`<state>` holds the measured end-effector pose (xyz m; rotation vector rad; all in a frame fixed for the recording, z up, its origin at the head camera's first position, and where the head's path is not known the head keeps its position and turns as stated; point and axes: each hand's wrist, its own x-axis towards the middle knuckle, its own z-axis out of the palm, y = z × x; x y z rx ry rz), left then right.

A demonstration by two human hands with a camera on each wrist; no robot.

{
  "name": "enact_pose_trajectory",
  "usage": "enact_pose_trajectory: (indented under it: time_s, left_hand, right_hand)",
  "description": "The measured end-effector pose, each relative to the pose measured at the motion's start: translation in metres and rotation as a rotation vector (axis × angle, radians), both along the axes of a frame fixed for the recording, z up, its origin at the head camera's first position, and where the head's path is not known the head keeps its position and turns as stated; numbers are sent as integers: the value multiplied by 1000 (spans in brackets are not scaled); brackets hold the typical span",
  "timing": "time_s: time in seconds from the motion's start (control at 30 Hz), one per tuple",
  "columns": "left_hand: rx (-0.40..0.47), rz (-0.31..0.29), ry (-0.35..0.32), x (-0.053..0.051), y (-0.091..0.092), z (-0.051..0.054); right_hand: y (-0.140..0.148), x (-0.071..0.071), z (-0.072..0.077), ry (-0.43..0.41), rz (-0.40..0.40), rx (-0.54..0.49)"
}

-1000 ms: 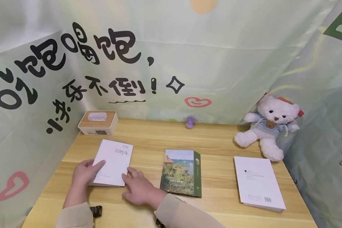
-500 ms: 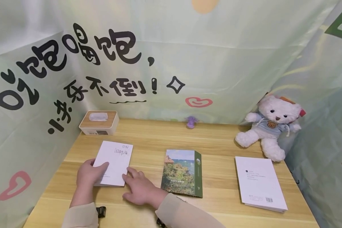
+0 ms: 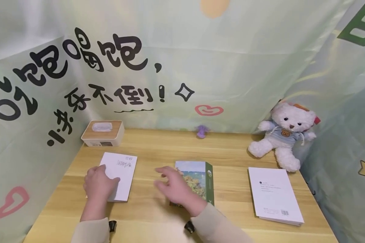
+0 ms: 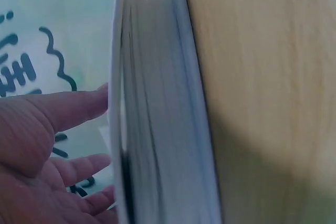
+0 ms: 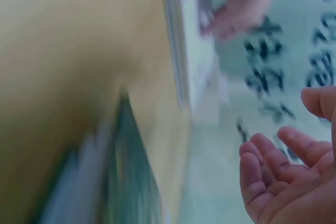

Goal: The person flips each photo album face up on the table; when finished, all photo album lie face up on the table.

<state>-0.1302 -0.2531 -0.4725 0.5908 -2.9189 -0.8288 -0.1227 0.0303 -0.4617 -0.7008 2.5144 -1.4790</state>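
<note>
On the left of the table lies a thick white book [image 3: 121, 172] with handwritten-style characters on its cover. My left hand [image 3: 98, 184] rests on that cover, and in the left wrist view the thumb [image 4: 84, 106] and fingertips touch it from above. The page edges of the book [image 4: 157, 108] face that camera. My right hand [image 3: 177, 187] hovers over a photo album [image 3: 197, 172] with a painted seaside cover and green spine, hiding its lower left part. Nothing is held in the right hand [image 5: 294, 171], whose fingers are spread and slightly bent.
Another white book [image 3: 275, 195] lies face down at the right. Behind it sits a white teddy bear [image 3: 287, 135] in a blue top. A tissue box [image 3: 103, 133] stands at the back left, a small purple toy [image 3: 202, 131] at the back middle. Printed cloth walls [image 3: 231, 67] enclose the table.
My right hand has left the right edge of the left book and moved right, over the photo album. The left hand has shifted further onto the book's cover.
</note>
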Motion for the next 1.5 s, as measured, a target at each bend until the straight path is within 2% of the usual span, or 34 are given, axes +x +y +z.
enact_pose_trajectory:
  time_s: [0.1,0.2,0.27,0.33,0.5,0.6,0.73,0.97,1.1,1.3,1.5]
  left_hand:
    - [-18,-62,65,3,17,-1]
    - [57,-133,112,8,48,-4]
    - [129,-182,120,13,72,-6]
    - [189,-224,133,17,94,-8]
    - [275,-326,161,17,133,-12]
    - [353,-358,138,19,149,-15]
    - [407,-394,104,22,163,-19]
    - [412,-441,61,21,177,-24]
    - [422,-433,55,20,181,-25]
    - [483,-385,60,21,185,-28]
    - [465,-373,101,21,193,-30]
  right_hand:
    - [40,-4,2,25,-107,-115]
    - [83,-1,-3,42,-248,-159]
    - [111,3,-9,40,-346,-144]
    - [133,8,-14,2,-432,-124]
    - [161,19,-25,-121,-561,-43]
    - [163,25,-32,-165,-572,2]
    - [161,30,-37,-179,-543,24]
    - [156,30,-37,-201,-530,-17]
    - [154,30,-38,-197,-541,-32]
    - [147,29,-40,-213,-537,-46]
    - [140,30,-42,-204,-555,-103]
